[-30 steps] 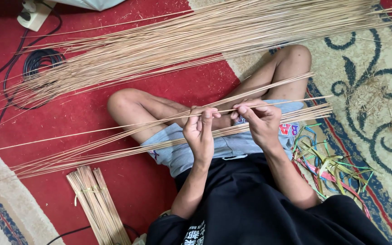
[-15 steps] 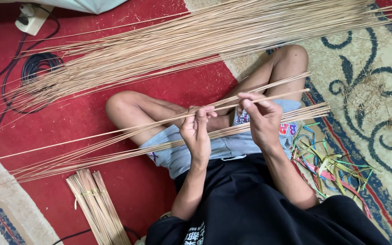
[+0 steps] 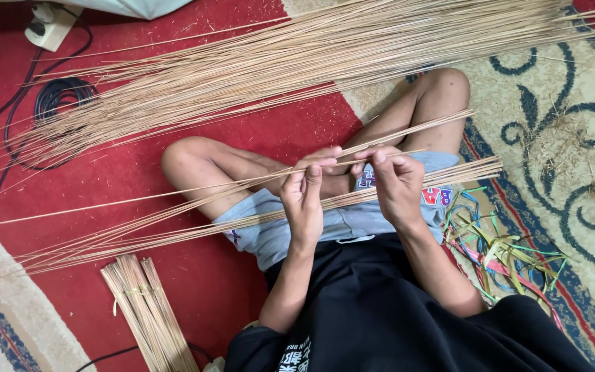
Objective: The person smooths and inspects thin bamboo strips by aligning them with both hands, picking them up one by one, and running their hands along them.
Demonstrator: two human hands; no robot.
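Observation:
I sit cross-legged on a carpet. My left hand (image 3: 304,195) and my right hand (image 3: 394,180) are raised over my lap, both pinching one thin, long pale stick (image 3: 173,192) that runs far out to the left. Under my hands a loose bundle of the same thin sticks (image 3: 194,224) lies across my thighs, fanning out leftward over the red carpet. A much larger spread of long sticks (image 3: 297,58) lies on the floor beyond my knees.
A tied short bundle of flat sticks (image 3: 147,310) lies at lower left. Coloured plastic strips (image 3: 497,248) are heaped by my right hip. A black coiled cable (image 3: 60,96) and a white power strip (image 3: 51,26) sit at upper left. Patterned carpet (image 3: 566,158) lies on the right.
My hands have shifted slightly along the single stick, fingers re-gripping it; the stick is lifted a bit higher above the lap bundle. The view has drifted slightly.

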